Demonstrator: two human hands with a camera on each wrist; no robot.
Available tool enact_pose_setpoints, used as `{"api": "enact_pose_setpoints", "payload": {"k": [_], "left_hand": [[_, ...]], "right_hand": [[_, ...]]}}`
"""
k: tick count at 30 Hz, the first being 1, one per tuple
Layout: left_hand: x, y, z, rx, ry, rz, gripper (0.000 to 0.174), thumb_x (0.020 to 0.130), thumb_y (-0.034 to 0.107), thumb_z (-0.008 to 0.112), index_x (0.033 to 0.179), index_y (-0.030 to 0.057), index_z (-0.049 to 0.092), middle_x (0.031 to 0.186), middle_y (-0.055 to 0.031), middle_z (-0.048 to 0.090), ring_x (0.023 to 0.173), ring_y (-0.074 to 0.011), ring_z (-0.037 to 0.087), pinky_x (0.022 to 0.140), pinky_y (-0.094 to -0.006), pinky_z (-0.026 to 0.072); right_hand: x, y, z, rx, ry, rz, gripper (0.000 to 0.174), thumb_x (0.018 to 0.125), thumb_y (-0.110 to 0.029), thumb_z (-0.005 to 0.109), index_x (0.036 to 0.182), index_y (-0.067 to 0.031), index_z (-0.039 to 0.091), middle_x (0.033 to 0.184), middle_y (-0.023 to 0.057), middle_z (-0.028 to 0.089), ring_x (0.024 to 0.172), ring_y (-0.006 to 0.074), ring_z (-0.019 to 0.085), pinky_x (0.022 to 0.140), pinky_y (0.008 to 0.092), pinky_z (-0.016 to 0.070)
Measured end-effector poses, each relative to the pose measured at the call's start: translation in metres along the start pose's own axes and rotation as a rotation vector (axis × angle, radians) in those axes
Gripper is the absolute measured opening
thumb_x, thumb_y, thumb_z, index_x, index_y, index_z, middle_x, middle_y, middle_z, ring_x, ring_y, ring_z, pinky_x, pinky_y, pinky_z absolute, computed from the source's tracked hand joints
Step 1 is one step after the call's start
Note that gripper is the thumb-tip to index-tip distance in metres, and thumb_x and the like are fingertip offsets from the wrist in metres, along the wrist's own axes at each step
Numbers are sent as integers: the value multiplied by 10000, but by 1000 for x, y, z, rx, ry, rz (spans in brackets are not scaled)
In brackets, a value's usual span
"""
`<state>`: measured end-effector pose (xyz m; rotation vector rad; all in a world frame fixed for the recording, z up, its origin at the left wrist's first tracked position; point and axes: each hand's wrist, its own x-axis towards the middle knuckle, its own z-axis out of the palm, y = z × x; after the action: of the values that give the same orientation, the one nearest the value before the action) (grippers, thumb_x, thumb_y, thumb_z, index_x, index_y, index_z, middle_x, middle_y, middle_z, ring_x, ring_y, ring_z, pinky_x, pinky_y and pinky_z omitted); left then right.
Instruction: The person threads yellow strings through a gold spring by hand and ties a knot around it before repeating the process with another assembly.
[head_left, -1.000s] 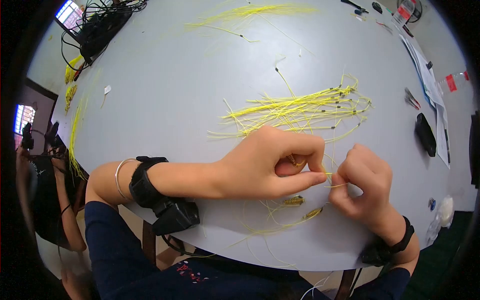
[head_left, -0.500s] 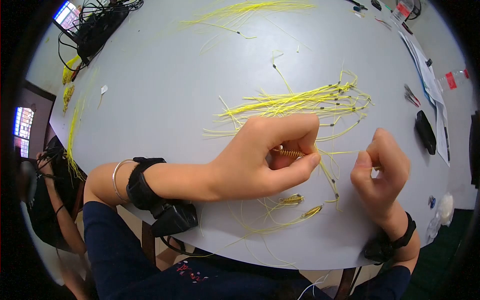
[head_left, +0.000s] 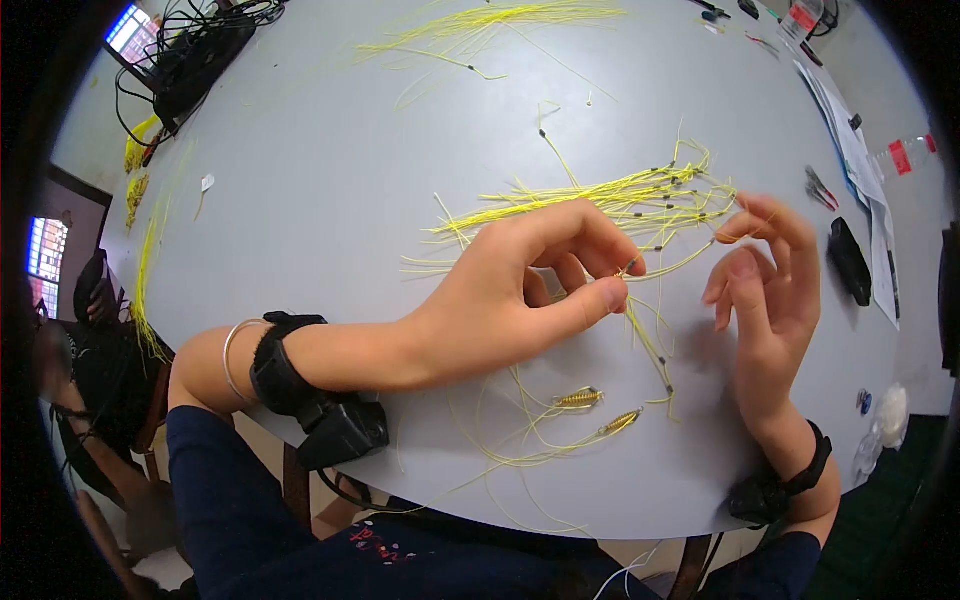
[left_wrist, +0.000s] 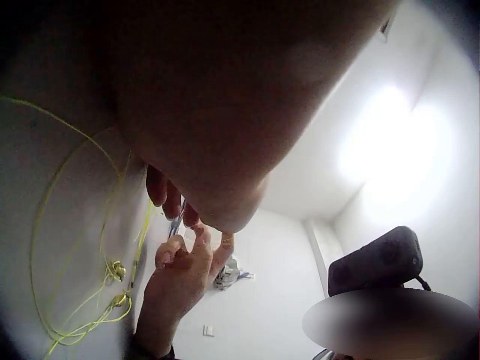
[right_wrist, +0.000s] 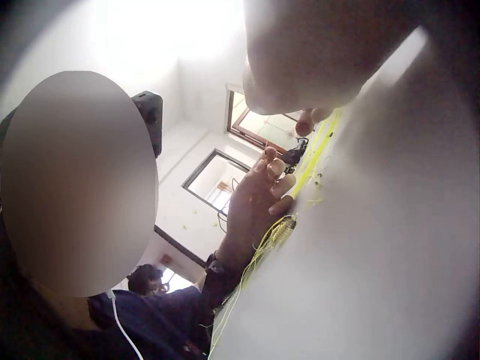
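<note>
In the head view the left hand (head_left: 545,275) pinches the end of a thin yellow line between thumb and index finger, above the table. The right hand (head_left: 770,300) is raised beside it, fingers bent loosely and spread apart, with nothing clearly held. Behind both hands lies a bundle of yellow lines (head_left: 600,200) with small dark beads. Two gold spring coils (head_left: 578,399) with yellow line tails rest on the table in front of the left hand. The left wrist view shows the right hand (left_wrist: 180,281); the right wrist view shows the left hand (right_wrist: 259,202).
Another yellow bundle (head_left: 500,18) lies at the far edge. On the right are small pliers (head_left: 822,188), a black case (head_left: 850,267), papers (head_left: 840,130) and a bottle (head_left: 905,156). Black cables (head_left: 215,20) are at the back left, and another person sits beyond the left edge.
The hands first moved apart, then the right hand rose and its curled fingers spread. The left hand's fingers loosened, and the coil seen in it earlier is no longer visible there.
</note>
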<state>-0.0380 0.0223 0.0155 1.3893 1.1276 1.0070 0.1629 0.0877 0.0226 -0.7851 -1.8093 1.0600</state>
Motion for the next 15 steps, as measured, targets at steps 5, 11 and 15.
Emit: {"api": "enact_pose_setpoints", "payload": {"k": [5, 11, 15], "left_hand": [[0, 0, 0, 53, 3, 3, 220, 797, 118, 637, 959, 47, 506, 853, 4, 556, 723, -22, 527, 512, -149, 383], [0, 0, 1, 7, -63, 21, 311, 758, 90, 675, 980, 58, 461, 718, 28, 583, 614, 3, 503, 455, -130, 312], [0, -2, 1, -3, -84, 54, 393, 742, 83, 688, 1025, 56, 417, 713, 10, 614, 580, 7, 494, 444, -131, 300]], "right_hand": [[1, 1, 0, -169, -121, -238, 230, 735, 67, 566, 924, -46, 629, 796, 33, 465, 642, 76, 446, 518, 188, 385], [1, -2, 5, -264, -325, -388, 357, 648, 97, 620, 951, -89, 657, 678, 24, 499, 582, 110, 444, 462, 214, 355], [1, -4, 6, -264, -355, -339, 341, 647, 88, 628, 937, -89, 654, 670, 29, 519, 592, 122, 455, 454, 226, 356]]}}
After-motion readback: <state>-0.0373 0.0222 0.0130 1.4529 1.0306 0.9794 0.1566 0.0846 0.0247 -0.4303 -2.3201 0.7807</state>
